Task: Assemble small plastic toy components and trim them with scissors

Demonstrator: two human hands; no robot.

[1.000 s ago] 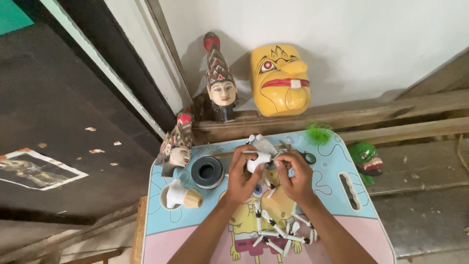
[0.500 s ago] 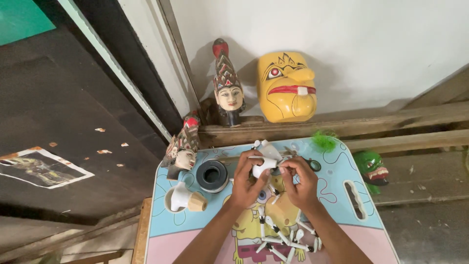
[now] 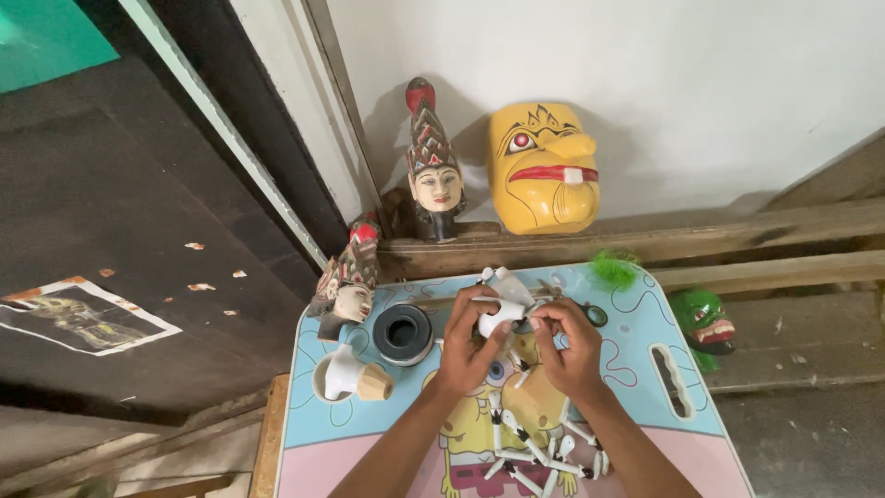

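Both hands, left hand (image 3: 470, 346) and right hand (image 3: 570, 346), pinch the white puppet piece (image 3: 501, 314) between them.

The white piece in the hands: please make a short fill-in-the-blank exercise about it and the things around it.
1. The left hand and the right hand hold a small ____ piece.
2. The big mask leaning on the wall is ____.
3. The black ring lies to the ____ of the left hand.
4. The small mask beside the table is ____.

Missing words: white; yellow; left; green
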